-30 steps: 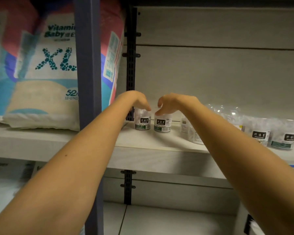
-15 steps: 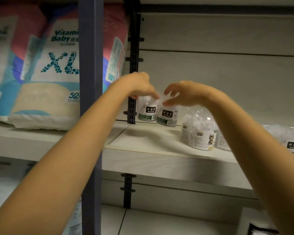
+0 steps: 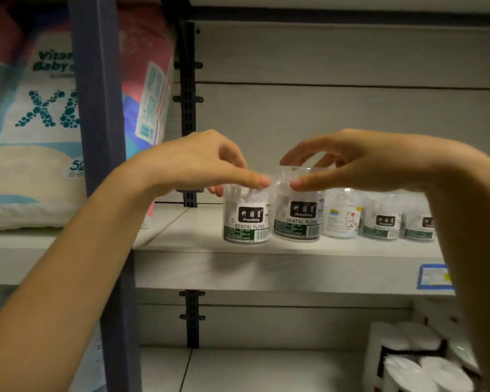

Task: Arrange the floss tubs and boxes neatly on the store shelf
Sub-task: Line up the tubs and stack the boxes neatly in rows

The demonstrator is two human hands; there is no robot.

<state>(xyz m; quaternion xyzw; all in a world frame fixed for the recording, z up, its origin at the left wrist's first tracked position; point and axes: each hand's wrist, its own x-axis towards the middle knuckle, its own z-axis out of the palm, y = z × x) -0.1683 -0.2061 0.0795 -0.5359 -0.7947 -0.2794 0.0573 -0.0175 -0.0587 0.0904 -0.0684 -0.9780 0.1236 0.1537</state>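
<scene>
Evidently each hand takes one tub by its lid. The left hand [image 3: 198,165] pinches the top of the left tub [image 3: 245,217], thumb in front and fingers curled behind, and the right hand [image 3: 351,162] grasps the second tub [image 3: 296,215] the same way. Both tubs seem to stand near the front edge of the shelf [image 3: 266,267], just beside each other, labels outward (for shoppers to read, I'd guess). They are clear, smooth plastic cylinders packed with white picks. More tubs [image 3: 381,222] line up rightward, and a soft diaper pack [image 3: 34,154] sits to the left.
</scene>
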